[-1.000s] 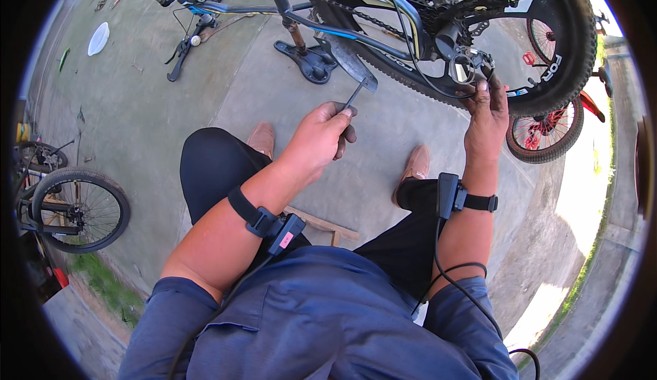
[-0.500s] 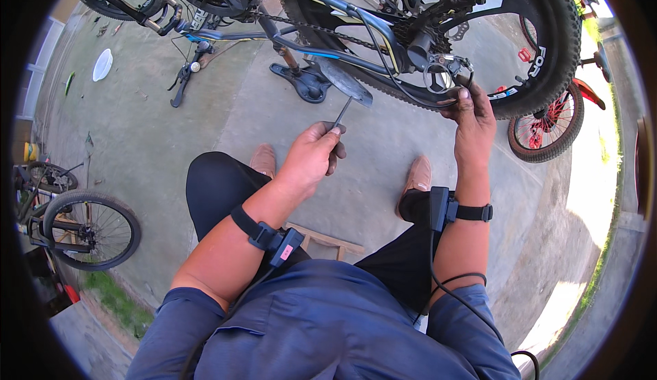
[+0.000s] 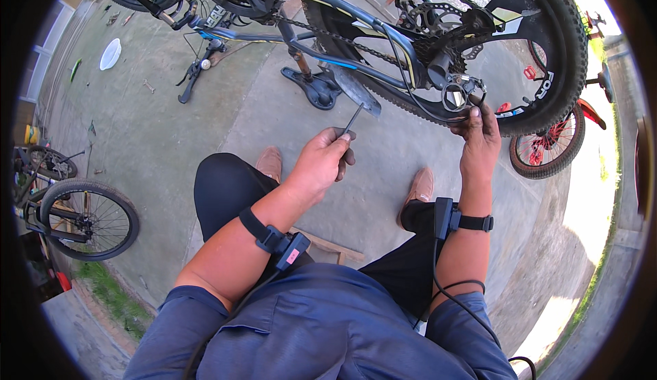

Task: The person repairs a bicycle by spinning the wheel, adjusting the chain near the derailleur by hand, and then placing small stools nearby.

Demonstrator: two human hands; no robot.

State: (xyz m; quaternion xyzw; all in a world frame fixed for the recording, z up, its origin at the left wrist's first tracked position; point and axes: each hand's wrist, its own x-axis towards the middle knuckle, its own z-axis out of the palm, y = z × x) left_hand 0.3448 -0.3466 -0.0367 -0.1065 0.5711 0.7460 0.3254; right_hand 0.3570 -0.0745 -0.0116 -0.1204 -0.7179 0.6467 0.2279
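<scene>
An upside-down bicycle (image 3: 363, 20) rests with its black saddle (image 3: 311, 91) on the concrete. My left hand (image 3: 325, 154) is closed around a thin metal rod (image 3: 354, 116), which slants up to a flat grey leaf-shaped piece (image 3: 359, 94) below the frame. Whether rod and piece are one tool I cannot tell. My right hand (image 3: 481, 140) pinches the lower end of the rear derailleur (image 3: 462, 94), where a dark cable loops in; fingertips are partly hidden behind it. The chain (image 3: 356, 48) and rear wheel (image 3: 578, 79) are just beyond.
A red-rimmed wheel (image 3: 547, 144) stands to the right. Another bicycle's wheel (image 3: 89, 219) is at the left. A white bowl (image 3: 110, 55) and a small wrench (image 3: 149, 86) lie on the floor. A low wooden frame (image 3: 335, 246) sits between my legs.
The view has shifted slightly, so the bicycle and both hands appear a little lower and farther right. Both hands keep their grips.
</scene>
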